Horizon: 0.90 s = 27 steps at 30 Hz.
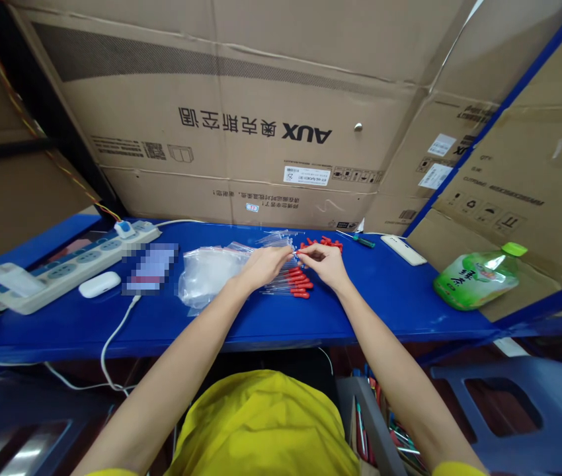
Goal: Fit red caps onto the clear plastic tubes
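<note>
Red piece (pixel 299 253) pinched in right hand (pixel 329 263), beside left hand (pixel 267 263). Can't tell left grip. Red-tipped rods (pixel 301 285) on desk (pixel 385 291).

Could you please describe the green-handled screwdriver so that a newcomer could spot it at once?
Find the big cardboard panel behind the blue table, then follow the table's far edge rightward to the cluster of red pieces. Beside it, left of a flat white device, lies the screwdriver. Its thin shaft points left, and its green handle sets it apart from the red pieces.
</note>
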Available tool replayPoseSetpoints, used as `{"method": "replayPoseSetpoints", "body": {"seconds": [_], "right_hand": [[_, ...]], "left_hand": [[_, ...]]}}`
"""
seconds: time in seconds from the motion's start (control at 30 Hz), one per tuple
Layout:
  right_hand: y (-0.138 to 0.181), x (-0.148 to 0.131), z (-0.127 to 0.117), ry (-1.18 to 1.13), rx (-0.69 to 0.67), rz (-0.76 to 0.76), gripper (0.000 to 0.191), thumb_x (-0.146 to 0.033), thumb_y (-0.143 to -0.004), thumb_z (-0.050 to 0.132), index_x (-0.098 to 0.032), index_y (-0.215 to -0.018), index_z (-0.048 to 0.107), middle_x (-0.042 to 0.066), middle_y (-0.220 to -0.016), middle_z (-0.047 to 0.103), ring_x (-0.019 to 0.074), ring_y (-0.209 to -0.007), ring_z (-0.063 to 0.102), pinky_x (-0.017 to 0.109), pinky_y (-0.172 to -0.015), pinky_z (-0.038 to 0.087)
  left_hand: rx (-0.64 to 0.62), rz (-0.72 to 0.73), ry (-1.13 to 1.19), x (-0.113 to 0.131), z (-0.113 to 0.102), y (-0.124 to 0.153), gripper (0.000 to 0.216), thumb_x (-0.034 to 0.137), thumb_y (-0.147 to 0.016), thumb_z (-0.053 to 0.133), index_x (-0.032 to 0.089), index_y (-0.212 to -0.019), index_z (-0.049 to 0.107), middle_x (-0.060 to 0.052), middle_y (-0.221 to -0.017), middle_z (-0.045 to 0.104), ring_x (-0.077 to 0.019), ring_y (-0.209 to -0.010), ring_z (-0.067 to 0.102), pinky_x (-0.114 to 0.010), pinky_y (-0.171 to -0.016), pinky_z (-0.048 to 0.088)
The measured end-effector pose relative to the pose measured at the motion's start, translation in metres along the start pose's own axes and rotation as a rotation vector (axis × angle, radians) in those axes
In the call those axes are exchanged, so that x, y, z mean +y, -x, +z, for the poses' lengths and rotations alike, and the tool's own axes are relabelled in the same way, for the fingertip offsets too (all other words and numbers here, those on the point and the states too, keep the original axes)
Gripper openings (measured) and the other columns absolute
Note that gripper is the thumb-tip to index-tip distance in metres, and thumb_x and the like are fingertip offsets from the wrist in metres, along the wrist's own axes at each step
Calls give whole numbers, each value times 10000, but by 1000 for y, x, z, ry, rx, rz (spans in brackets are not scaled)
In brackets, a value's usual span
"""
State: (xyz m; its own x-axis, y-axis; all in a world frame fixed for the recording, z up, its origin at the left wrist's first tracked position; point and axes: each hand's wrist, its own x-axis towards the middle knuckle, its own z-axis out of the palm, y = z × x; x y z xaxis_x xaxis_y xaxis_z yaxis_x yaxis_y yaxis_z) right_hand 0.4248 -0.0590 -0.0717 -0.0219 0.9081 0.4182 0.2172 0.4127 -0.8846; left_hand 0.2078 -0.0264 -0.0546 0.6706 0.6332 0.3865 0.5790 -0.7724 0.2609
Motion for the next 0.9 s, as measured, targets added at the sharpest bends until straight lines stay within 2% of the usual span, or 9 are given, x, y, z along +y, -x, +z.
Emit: {"method": "replayPoseSetpoints", "body": {"seconds": [0.23, 0.47, 0.57, 0.7, 0.9], "right_hand": [[1, -2, 3, 8, 5, 15, 430, -624, -743, 846, -224, -876, 762, 69, -818, 798, 279, -761, 785, 423, -749, 650], [-3, -8, 1, -36, -1, 26, 472, -612, -720, 860, -231, -985, 770, 69, -881, 811, 273, -826, 784, 416, -791, 642], [-5, -7, -2, -26, -11, 26, 460, -607, -734, 853, -221, -975, 791, 65, -856, 809, 260, -801, 770, 405, -779, 633], [-6, -4, -4, -22, 0, 15, 417, -605, -748, 845, -221, -903, 801, 50, -775, 788, 238, -730, 740, 385, -729, 620], [-4, -7, -1, -68, 12, 11, 404, -607, -731, 862, -232, -863, 792, 45, -758, 786, 229, -682, 732, 385, -695, 617]], "left_hand": [[9, 1, 13, 2, 0, 1, 351, 397, -1119, 346, 243, -1055, 655, -72, -988, 762, -241, -896, 725, -289, -729, 457], [119, 26, 88, 1, -2, 1, 380, 443, -1124, 362, 250, -1139, 688, -61, -1143, 771, -230, -1048, 719, -293, -825, 498], [108, 31, 121, -1, -3, 0, 386, 463, -1119, 380, 253, -1159, 701, -55, -1179, 769, -224, -1074, 712, -295, -867, 509], [76, 60, 172, -4, -1, 0, 434, 436, -1135, 311, 246, -1184, 698, -59, -1212, 758, -225, -1109, 702, -317, -915, 511], [60, 107, 226, -7, 1, -2, 423, 408, -1133, 324, 221, -1109, 702, -72, -1118, 770, -236, -1047, 713, -320, -885, 501]]}}
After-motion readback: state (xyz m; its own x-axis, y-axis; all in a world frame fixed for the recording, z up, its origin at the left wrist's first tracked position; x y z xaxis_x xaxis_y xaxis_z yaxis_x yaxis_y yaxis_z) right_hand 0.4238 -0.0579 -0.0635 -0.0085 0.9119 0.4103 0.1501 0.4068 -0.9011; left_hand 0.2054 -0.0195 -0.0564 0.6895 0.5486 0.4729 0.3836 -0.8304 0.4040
